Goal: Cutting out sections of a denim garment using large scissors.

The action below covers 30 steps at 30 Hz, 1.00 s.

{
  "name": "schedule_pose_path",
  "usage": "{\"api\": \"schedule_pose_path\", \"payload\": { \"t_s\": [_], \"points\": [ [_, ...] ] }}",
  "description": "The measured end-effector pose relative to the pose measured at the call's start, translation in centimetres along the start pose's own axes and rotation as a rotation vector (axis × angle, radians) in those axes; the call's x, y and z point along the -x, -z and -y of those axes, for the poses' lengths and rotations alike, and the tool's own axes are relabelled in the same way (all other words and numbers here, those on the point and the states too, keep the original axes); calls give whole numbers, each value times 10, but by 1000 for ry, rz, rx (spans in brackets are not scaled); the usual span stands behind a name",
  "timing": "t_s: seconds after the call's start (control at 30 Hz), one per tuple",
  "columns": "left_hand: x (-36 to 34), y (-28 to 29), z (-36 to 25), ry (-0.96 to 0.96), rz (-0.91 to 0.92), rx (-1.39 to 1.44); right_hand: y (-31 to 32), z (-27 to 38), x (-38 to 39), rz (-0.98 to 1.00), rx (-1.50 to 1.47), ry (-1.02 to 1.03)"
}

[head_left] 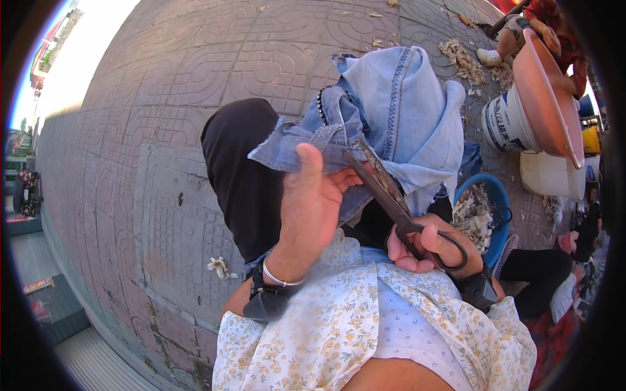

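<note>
My left hand grips a frayed flap of light blue denim, with the thumb raised in front and fingers curled behind it. Folded denim with dark zigzag stitching and a band of dark beads lies over my dark-trousered lap. My right hand holds large dark metal scissors by the handles. Their blades point up and left, slightly apart, at the denim edge just right of my left fingers; whether fabric is between them I cannot tell.
On the right stand a pink basin on a white bucket, a cream bucket and a blue basin of scraps. Two other people sit at the right. Scraps lie on the paving. Grey steps run along the lower left.
</note>
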<state>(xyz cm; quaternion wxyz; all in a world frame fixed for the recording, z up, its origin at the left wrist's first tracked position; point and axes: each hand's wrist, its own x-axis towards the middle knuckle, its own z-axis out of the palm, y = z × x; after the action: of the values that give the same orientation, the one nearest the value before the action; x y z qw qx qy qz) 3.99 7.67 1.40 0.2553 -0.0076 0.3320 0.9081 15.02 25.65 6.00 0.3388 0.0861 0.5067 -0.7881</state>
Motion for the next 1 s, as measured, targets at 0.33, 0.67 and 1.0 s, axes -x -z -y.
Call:
{"api": "schedule_pose_path", "payload": {
  "t_s": [0.33,0.67,1.0],
  "points": [
    [1,8,3,-58,35,-19,4,-4,0,24,-11,-38],
    [0,6,4,-55,57,0,6,-7,-4,3,0,-31],
    [0,4,3,-53,70,43,8,-9,-5,27,-12,-40]
  ]
}}
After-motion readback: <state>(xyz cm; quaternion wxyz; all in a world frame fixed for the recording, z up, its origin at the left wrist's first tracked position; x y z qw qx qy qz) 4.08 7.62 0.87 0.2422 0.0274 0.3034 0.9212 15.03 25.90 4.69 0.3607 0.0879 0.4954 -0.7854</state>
